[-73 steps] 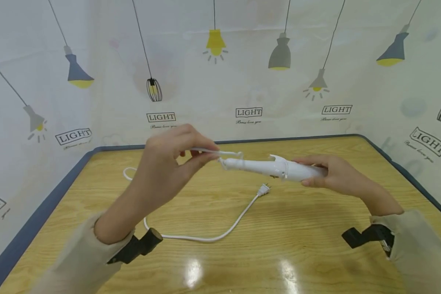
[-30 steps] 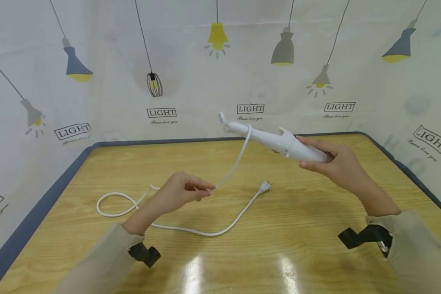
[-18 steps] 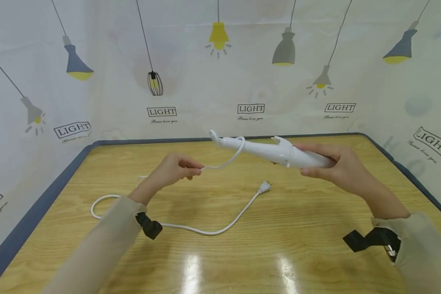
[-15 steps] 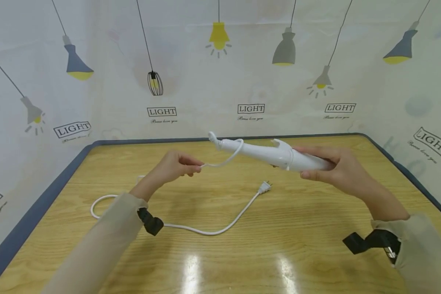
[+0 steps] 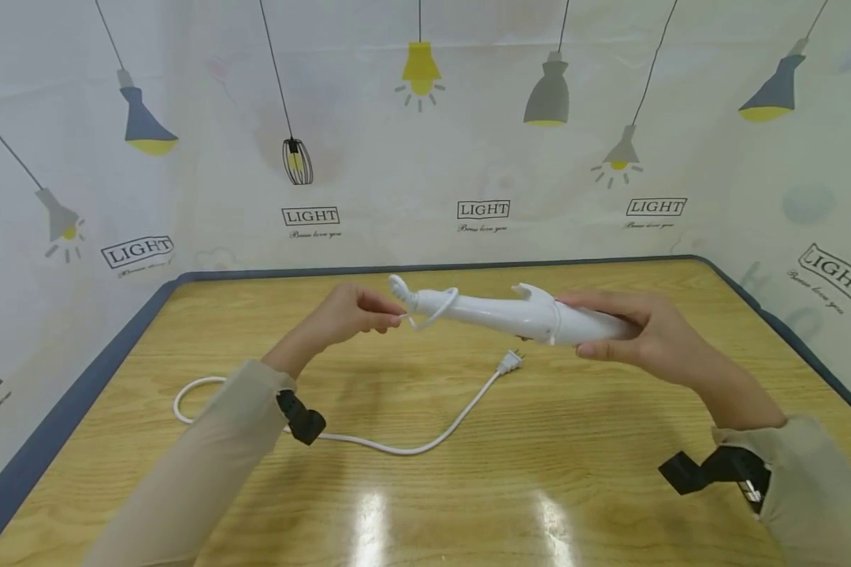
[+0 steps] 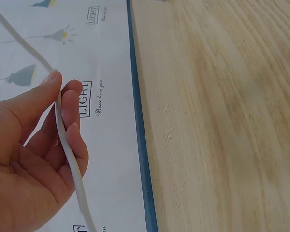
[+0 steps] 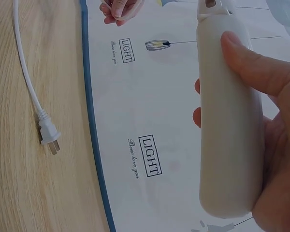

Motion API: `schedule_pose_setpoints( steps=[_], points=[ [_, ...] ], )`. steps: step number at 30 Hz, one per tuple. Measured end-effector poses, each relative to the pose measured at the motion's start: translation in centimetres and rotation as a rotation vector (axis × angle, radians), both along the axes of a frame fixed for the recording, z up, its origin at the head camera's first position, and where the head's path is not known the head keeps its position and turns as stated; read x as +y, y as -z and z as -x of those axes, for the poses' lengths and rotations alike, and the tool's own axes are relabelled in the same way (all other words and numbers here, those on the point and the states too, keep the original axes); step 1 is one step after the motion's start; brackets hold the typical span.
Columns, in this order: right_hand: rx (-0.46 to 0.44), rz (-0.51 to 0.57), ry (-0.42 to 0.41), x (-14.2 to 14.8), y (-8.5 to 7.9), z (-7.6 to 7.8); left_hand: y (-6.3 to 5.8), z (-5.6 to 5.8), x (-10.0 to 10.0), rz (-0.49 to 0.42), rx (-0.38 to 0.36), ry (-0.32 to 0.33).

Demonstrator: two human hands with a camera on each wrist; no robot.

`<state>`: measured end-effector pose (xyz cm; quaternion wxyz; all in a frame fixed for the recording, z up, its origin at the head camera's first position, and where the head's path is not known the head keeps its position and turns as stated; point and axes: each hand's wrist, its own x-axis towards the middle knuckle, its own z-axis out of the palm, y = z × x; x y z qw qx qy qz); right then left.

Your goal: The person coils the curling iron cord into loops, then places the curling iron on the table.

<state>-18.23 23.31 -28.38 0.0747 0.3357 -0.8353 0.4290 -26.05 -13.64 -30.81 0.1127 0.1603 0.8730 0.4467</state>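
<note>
My right hand (image 5: 655,335) grips a white curling iron (image 5: 499,315) by its thick barrel, held above the table and nearly level. In the right wrist view the thumb lies along the barrel (image 7: 229,130), and fingertips show on its far side. The iron's slim handle points left, with a small lever standing up near its middle. Around the handle's end passes a loop of white power cord (image 6: 72,164). My left hand (image 5: 358,313) pinches that cord between thumb and fingers, just left of the handle's tip.
A two-pin plug (image 5: 510,362) lies on the wooden table (image 5: 574,472), its cord curving left under my left forearm into a loop. Behind and at both sides rises a white cloth (image 5: 383,173) printed with lamps, edged in blue along the tabletop.
My left hand has dropped below the handle, drawing the cord down, then risen again and come close to the handle's tip. The iron tilted up, then levelled and sank slightly.
</note>
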Motion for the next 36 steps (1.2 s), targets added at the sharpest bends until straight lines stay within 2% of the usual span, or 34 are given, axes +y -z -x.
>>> schedule_pose_setpoints(
  steps=[16,23,26,31,36],
  points=[
    [-0.028,-0.058,-0.251,-0.9,0.8,0.1,-0.2,0.3,0.4,0.012,0.026,0.024],
    [-0.066,-0.061,-0.264,-1.0,0.9,0.1,-0.2,0.1,0.5,0.042,0.068,0.058],
    [-0.090,-0.050,-0.267,-0.8,1.1,0.2,-0.1,0.4,0.5,0.038,0.071,0.081],
    [-0.097,-0.051,-0.319,-0.5,1.4,0.3,-0.2,0.9,0.2,0.059,0.069,0.120],
    [-0.107,-0.111,-0.343,-0.3,1.6,0.2,-1.5,0.7,0.2,0.093,0.110,0.074]
  ],
)
